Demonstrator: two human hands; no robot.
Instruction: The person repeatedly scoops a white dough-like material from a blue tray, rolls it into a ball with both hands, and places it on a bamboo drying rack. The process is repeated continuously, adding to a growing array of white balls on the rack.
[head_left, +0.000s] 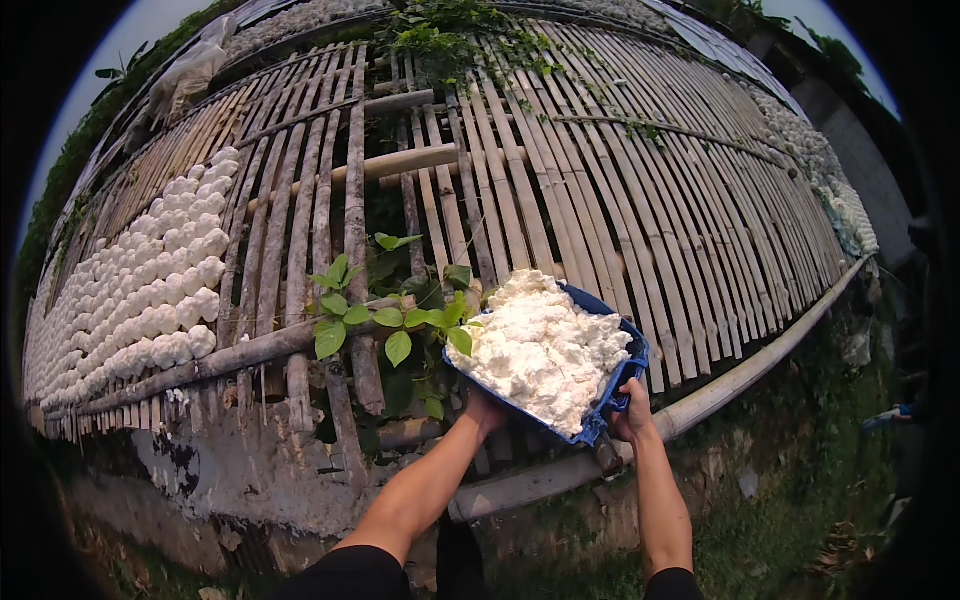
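Note:
Between my two hands is a blue plastic tub [640, 352], heaped with a lumpy, cream-white, moist-looking mass [545, 345]. It is over the front edge of a bamboo slat rack. My right hand [632, 412] grips the tub's near right rim, fingers wrapped round it. My left hand [485, 408] is at the tub's lower left side, its fingers mostly hidden beneath it. Whether the tub also rests on the bamboo pole under it, I cannot tell.
Rows of round white lumps [150, 270] cover the left part of the bamboo rack [620, 200]. A leafy green vine [395, 325] grows up through a gap left of the tub. A thick bamboo pole [730, 385] runs along the front edge, with grass [750, 540] below.

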